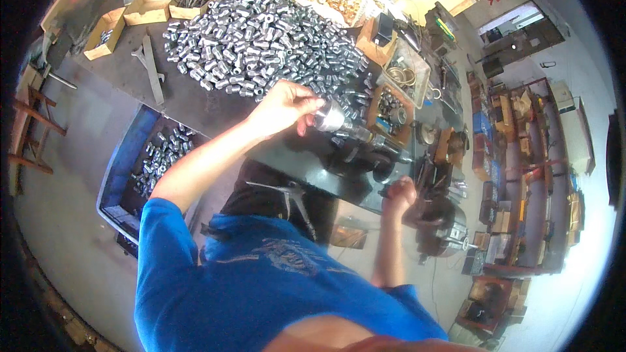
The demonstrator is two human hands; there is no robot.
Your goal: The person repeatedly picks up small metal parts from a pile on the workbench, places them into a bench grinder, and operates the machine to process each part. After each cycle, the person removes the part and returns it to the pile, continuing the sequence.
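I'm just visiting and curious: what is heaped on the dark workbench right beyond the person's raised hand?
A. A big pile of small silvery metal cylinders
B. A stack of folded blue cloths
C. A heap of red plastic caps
A: the pile of small silvery metal cylinders covers the dark workbench just past the left hand.

Open dark worktop (195,101) left of the left hand (282,105), crossed only by a long wrench (151,68). Blocked beyond by a wide heap of steel fittings (261,39), boxed in at the far left by cardboard boxes (147,6). Crowded to the right by trays of parts (394,101) and a dark vise (365,160) beside the right hand (399,195). Below the edge, a blue bin (124,163).
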